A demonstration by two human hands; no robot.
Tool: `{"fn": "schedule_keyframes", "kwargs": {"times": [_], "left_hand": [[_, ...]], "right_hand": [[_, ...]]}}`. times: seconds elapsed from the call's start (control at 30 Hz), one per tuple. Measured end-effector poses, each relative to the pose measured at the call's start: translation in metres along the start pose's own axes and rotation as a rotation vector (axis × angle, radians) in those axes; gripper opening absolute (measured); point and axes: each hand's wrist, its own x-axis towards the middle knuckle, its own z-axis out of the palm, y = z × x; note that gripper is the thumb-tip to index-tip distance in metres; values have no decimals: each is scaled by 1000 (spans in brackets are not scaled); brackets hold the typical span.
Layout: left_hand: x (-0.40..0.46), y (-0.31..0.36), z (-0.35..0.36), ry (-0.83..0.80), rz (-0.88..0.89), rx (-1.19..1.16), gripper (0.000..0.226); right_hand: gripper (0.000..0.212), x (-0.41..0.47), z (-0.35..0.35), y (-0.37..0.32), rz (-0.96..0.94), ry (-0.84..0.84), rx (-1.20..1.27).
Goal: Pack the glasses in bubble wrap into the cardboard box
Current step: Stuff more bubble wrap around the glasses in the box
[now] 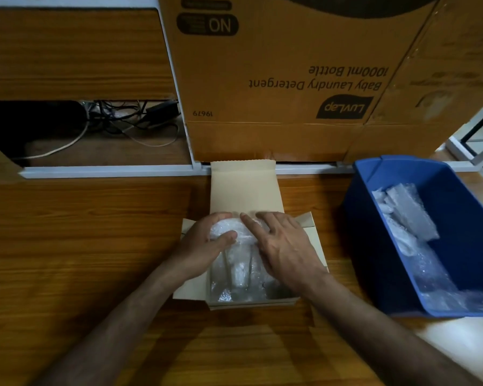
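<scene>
Surface (81,246): brown wood-grain top; carries the items listed below.
Cardboard box (315,246): small, pale, flaps open; stands at the middle of the surface, its long lid flap lying toward the far edge, a side flap out on each side.
Wrapped glass (229,229): a bundle in bubble wrap, at the far end of the cardboard box, between both hands.
Box contents (234,274): clear glasses and more bubble wrap fill the near half of the cardboard box; the number of glasses cannot be told.
Left hand (204,246): the grip curls round the left side of the wrapped glass, fingers over its far end, thumb across its top.
Right hand (282,240): fingers nearly straight, spread, lying flat on the right side of the wrapped glass and on the wrap below it.
Blue bin (374,232): plastic, near the right edge of the surface, beside the cardboard box and apart from it; its near corner overhangs the edge.
Bubble wrap pieces (410,218): loose sheets and folds inside the blue bin.
Large carton (276,79): brown, printed, upside-down lettering; stands at the far edge behind the cardboard box.
Cables (129,118): dark tangle and one white lead, in a recess beyond the far left edge.
</scene>
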Motion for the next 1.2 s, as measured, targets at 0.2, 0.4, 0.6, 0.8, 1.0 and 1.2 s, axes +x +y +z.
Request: {"fn": "schedule_keyframes", "kwargs": {"times": [0.2,0.4,0.6,0.8,1.0,1.2], "left_hand": [[-5,-1,11,56,129,476,56],[-8,-7,24,150,369,1010,60],[-5,-3,25,173,387,1061,44],[0,1,25,152,303,1042,24],[-6,-4,31,78,276,1011,37],[-21,-7,44,-65,274,1059,63]], "right_hand": [[93,5,4,4,0,-137,-69],[93,7,-1,1,37,-200,-11],[74,4,-3,-6,55,-172,59],[68,9,2,-6,75,-210,-113],[55,8,3,-11,130,-264,14],[43,1,7,-10,126,-250,73]]}}
